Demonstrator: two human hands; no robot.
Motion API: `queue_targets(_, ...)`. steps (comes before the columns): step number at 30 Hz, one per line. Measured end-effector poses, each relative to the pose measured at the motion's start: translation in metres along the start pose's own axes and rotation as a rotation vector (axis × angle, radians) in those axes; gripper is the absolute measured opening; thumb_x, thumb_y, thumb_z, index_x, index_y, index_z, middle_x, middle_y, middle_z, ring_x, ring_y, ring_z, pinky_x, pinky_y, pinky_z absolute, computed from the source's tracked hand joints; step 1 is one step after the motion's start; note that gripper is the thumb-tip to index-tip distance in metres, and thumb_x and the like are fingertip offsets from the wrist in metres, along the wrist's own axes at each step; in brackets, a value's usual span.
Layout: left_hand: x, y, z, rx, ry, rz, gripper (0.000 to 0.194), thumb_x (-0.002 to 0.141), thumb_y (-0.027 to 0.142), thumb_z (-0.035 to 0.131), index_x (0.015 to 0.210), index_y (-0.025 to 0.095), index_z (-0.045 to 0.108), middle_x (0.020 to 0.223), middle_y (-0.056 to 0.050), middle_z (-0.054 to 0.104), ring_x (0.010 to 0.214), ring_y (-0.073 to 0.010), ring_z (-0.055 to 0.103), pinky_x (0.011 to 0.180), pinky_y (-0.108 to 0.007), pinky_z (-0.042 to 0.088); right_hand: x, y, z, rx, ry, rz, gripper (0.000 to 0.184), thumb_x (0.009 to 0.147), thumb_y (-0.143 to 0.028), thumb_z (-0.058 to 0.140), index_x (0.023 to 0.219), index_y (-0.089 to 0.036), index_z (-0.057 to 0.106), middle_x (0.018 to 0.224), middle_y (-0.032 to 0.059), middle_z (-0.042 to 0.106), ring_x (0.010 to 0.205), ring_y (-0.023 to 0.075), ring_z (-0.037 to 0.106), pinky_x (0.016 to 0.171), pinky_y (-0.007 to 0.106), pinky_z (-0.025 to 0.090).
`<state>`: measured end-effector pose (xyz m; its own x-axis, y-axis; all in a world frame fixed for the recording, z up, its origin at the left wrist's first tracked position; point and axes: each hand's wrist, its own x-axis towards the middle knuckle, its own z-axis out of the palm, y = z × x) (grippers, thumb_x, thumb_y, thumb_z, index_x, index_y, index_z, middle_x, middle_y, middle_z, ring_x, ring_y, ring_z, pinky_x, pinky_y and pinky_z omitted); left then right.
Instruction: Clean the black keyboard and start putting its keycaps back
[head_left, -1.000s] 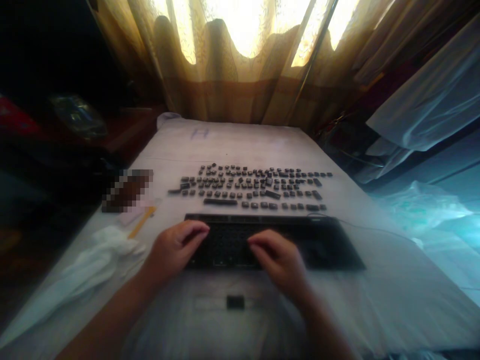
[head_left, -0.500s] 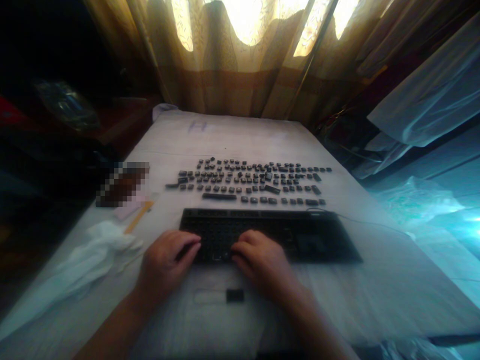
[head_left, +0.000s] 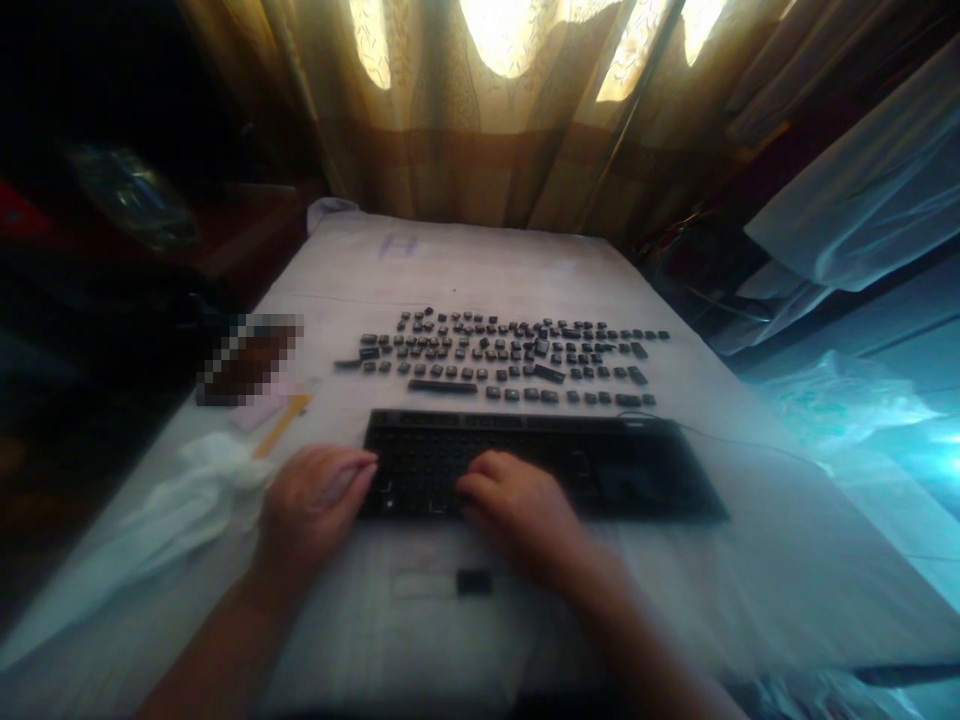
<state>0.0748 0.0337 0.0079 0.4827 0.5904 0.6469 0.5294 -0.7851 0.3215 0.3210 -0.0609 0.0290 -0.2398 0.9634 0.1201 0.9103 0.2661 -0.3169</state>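
Note:
A black keyboard base (head_left: 637, 480), its keycaps taken off over the visible key area, lies across the cloth. My left hand (head_left: 311, 500) is closed at its left edge, thumb and fingertips pressed together; anything pinched there is too small to make out. Over the middle of the base, my right hand (head_left: 517, 500) has its fingers curled down near the bottom row, hiding what they may hold. Behind the base, loose black keycaps (head_left: 511, 395) lie in rows, with the long spacebar (head_left: 442, 386) among them. A small dark block (head_left: 474, 582) with a thin wire loop lies in front.
A white crumpled cloth (head_left: 214, 465), a yellow strip (head_left: 281, 425), a pink piece (head_left: 259, 408) and a blurred-out item (head_left: 247, 360) lie at the left. A thin cable (head_left: 750, 447) runs right. Curtains (head_left: 480, 150) hang behind the table.
My left hand has moved left to the edge of the keyboard base. My right hand has shifted left and its fingers have lowered onto the key area. The view has tilted slightly.

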Motion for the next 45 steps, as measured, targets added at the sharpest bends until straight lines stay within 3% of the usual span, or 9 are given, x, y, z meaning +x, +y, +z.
queue_targets(9, 0.000, 0.003, 0.001, -0.068, -0.041, -0.089, 0.010, 0.094, 0.025, 0.060, 0.092, 0.022, 0.069, 0.085, -0.001, 0.074, 0.081, -0.0183, 0.069, 0.078, -0.033, 0.054, 0.001, -0.027, 0.016, 0.135, 0.194, 0.069, 0.009, 0.087, -0.017, 0.069, 0.095, -0.020, 0.070, 0.097, 0.0061, 0.071, 0.086, 0.0208, 0.065, 0.076, 0.033, 0.052)
queue_targets(14, -0.001, 0.002, 0.001, -0.095, -0.029, -0.081, 0.007, 0.093, 0.023, 0.061, 0.094, 0.022, 0.068, 0.085, -0.001, 0.074, 0.081, -0.0178, 0.068, 0.077, -0.032, 0.054, 0.011, -0.044, 0.023, 0.115, 0.131, 0.108, 0.006, 0.088, -0.021, 0.069, 0.093, -0.021, 0.071, 0.094, 0.0055, 0.070, 0.085, 0.0206, 0.064, 0.075, 0.032, 0.051)
queue_targets(21, 0.000, 0.000, -0.003, -0.136, -0.069, -0.089, 0.006, 0.091, 0.022, 0.063, 0.093, 0.022, 0.069, 0.086, -0.001, 0.074, 0.082, -0.0179, 0.068, 0.078, -0.032, 0.053, 0.016, -0.048, 0.021, 0.100, 0.055, 0.140, 0.007, 0.087, -0.020, 0.069, 0.093, -0.021, 0.071, 0.094, 0.0054, 0.069, 0.087, 0.0212, 0.065, 0.075, 0.032, 0.050)
queue_targets(28, 0.002, 0.006, -0.004, -0.267, -0.188, 0.071, 0.013, 0.092, 0.020, 0.062, 0.094, 0.023, 0.075, 0.091, -0.004, 0.073, 0.086, -0.0173, 0.066, 0.078, -0.032, 0.053, 0.019, -0.051, 0.015, 0.056, 0.009, 0.183, 0.001, 0.087, -0.021, 0.070, 0.088, -0.021, 0.071, 0.089, 0.0041, 0.069, 0.083, 0.0205, 0.064, 0.071, 0.030, 0.048)
queue_targets(36, -0.005, 0.011, -0.008, -0.151, -0.239, 0.189, 0.018, 0.093, 0.020, 0.061, 0.102, 0.025, 0.075, 0.097, -0.004, 0.073, 0.091, -0.0209, 0.064, 0.082, -0.038, 0.050, 0.022, -0.049, 0.013, 0.077, -0.039, 0.192, 0.004, 0.089, -0.024, 0.070, 0.091, -0.023, 0.073, 0.093, 0.0038, 0.070, 0.086, 0.0206, 0.067, 0.071, 0.030, 0.049)
queue_targets(45, -0.011, 0.014, -0.009, -0.036, -0.208, 0.254, 0.019, 0.097, 0.020, 0.057, 0.105, 0.022, 0.074, 0.094, -0.004, 0.073, 0.090, -0.0209, 0.063, 0.083, -0.037, 0.050, 0.012, -0.042, 0.030, 0.224, 0.161, 0.144, 0.015, 0.087, -0.018, 0.069, 0.099, -0.023, 0.077, 0.092, 0.0041, 0.073, 0.083, 0.0184, 0.068, 0.074, 0.029, 0.053)
